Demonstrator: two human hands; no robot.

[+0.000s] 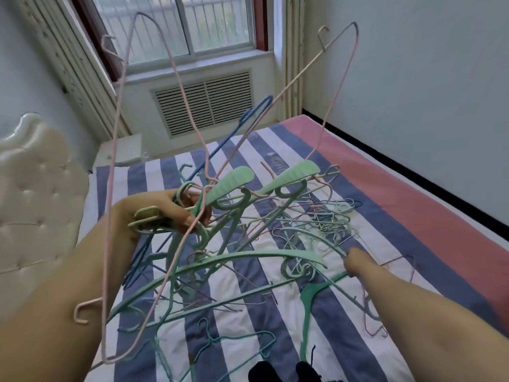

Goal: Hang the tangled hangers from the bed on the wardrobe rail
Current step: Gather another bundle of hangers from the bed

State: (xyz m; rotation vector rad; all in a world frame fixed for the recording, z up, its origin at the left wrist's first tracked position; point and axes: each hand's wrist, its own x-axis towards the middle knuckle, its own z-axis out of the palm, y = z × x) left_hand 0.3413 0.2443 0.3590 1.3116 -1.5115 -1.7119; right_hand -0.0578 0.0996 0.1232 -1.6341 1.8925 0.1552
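Observation:
A tangle of green plastic and thin pink, blue and teal wire hangers (242, 244) is lifted above the striped bed (275, 150). My left hand (162, 213) grips a bunch of hanger hooks, with pink wire hangers (115, 150) sticking up from it. My right hand (355, 264) holds a thin wire in the tangle at the lower right; its fingers are mostly hidden. More small wire hangers (327, 213) lie on the bed beyond. No wardrobe rail is in view.
A white tufted headboard (35, 188) stands at the left. A window (181, 26) and a radiator grille (203, 106) are at the far wall. A white bedside table (124, 150) sits beside the bed. A grey wall runs along the right.

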